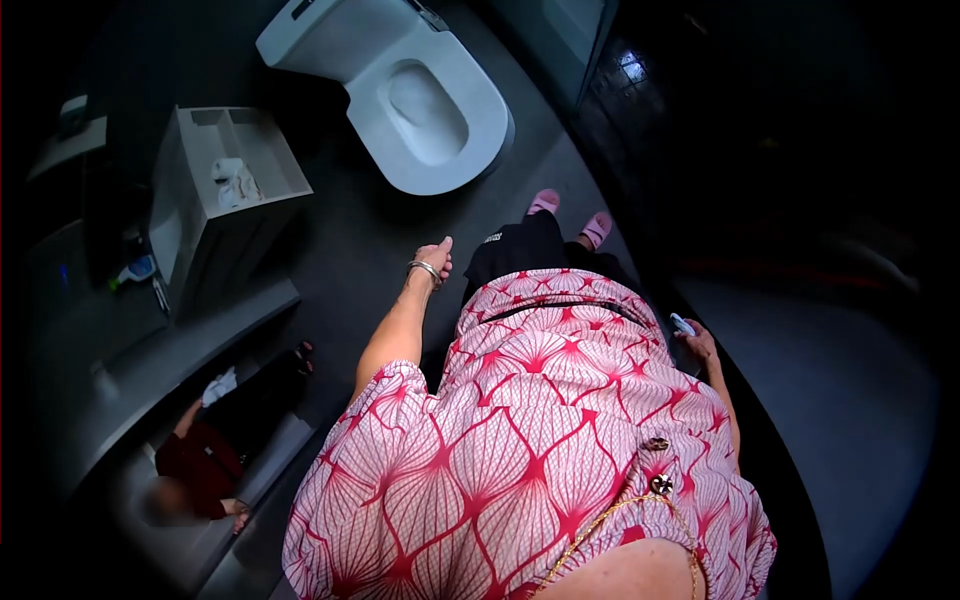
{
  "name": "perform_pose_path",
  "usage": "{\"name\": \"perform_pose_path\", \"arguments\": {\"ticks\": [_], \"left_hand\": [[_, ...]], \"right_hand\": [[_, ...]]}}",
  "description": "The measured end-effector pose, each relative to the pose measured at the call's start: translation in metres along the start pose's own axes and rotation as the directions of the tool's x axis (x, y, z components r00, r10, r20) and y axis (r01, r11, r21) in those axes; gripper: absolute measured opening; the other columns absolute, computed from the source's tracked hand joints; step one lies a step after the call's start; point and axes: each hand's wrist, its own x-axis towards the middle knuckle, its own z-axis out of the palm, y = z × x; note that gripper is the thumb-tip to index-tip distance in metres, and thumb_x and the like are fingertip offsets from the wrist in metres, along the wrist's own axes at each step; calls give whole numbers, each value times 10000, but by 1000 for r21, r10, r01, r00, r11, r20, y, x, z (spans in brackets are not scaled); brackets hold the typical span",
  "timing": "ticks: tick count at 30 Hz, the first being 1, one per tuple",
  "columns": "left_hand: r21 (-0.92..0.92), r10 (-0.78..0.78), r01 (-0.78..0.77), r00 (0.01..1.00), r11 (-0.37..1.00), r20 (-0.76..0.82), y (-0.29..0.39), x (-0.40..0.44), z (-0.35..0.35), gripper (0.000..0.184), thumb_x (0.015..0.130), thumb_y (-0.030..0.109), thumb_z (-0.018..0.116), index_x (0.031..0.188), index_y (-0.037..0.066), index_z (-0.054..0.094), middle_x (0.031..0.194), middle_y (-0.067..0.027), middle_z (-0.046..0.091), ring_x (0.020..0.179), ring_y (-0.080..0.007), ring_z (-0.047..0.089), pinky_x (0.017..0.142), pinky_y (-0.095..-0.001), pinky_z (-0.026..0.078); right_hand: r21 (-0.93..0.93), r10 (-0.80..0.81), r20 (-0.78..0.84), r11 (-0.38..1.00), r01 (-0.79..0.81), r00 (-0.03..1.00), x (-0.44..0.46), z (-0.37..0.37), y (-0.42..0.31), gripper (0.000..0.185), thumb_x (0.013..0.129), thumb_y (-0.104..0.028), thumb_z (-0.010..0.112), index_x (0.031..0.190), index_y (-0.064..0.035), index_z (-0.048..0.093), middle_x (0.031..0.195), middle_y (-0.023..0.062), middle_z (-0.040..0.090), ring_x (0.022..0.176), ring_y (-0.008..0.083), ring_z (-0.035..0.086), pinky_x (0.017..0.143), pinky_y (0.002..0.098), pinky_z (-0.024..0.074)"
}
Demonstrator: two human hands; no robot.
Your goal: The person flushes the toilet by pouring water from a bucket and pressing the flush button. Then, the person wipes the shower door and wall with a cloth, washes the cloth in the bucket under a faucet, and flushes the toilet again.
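Note:
My left hand (pixel 437 257) hangs out in front of me above the dark floor. Its fingers are curled in, nothing shows in them, and a metal bracelet (pixel 425 272) circles the wrist. The toilet (pixel 487 150), its seat and bowl uncovered, stands ahead of that hand. Beside my right hip, my right hand (pixel 701 344) is closed around a small pale, flat object (pixel 684 326) whose kind I cannot make out. An open drawer (pixel 290 160) juts out at the left, with crumpled white material (pixel 235 183) inside.
My feet, in pink slippers (pixel 596 230), stand on the grey floor (pixel 345 245). A counter edge (pixel 250 313) runs along the left. Below it appears a person in a dark red top (pixel 205 460) with a white cloth (pixel 219 387). A glass panel (pixel 565 40) rises at the top.

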Motion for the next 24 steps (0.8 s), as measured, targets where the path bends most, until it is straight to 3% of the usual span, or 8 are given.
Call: {"name": "perform_pose_path", "arguments": {"ticks": [6,12,14,15,16,18,21,24], "left_hand": [[60,12,-10,999,998,-42,-10,19,1,363,817,429,492,642,111,468,490,19,467,344,-76,380,342,-229,317],[111,34,-29,999,993,-41,-29,39,-7,301,821,341,516,723,56,520,563,-6,518,410,-87,440,369,-238,364],[49,68,-64,994,997,-91,-36,51,2,297,821,338,517,729,57,521,561,-5,519,413,-87,443,373,-236,365],[23,98,-96,989,995,-107,-39,54,7,292,821,336,518,734,57,521,559,-5,520,416,-87,447,376,-234,366],[14,95,-94,989,995,-109,-40,55,11,292,821,336,518,734,57,521,559,-5,520,416,-87,447,376,-234,366],[19,81,-80,994,997,-79,-37,54,15,295,821,341,516,738,58,517,558,-6,522,405,-87,437,376,-232,360],[58,92,-87,991,995,-99,-47,66,11,285,823,329,517,741,56,512,572,-10,524,398,-89,428,367,-234,358],[10,85,-85,994,996,-65,-42,58,19,281,826,326,512,754,55,512,581,-15,530,399,-87,427,356,-240,349]], "right_hand": [[124,25,-5,992,-25,1000,9,43,31,589,699,-295,639,1231,-162,425,1175,118,491,1068,275,469,904,342,364],[169,-315,47,938,303,948,81,121,118,573,705,-230,628,1216,-77,419,1124,145,523,1005,281,515,856,333,405],[375,-142,140,923,80,980,73,126,101,542,727,-172,599,1218,-48,405,1120,158,521,993,270,523,840,315,416],[165,-94,88,983,79,992,64,117,90,532,739,-146,581,1223,-33,392,1121,162,517,994,263,522,837,312,416],[219,-53,126,975,24,991,64,117,85,531,745,-154,586,1227,-43,393,1126,161,515,996,268,521,833,313,421],[519,-194,104,847,113,975,236,178,289,538,755,-181,594,1237,-60,388,1133,166,509,1001,261,520,825,311,425],[-10,-4,120,1000,5,993,21,97,25,534,764,-212,594,1243,-93,392,1144,168,501,1012,258,513,831,302,419],[202,-89,131,977,61,987,56,92,59,543,760,-222,594,1254,-132,387,1152,149,502,1021,246,507,842,297,408]]}}
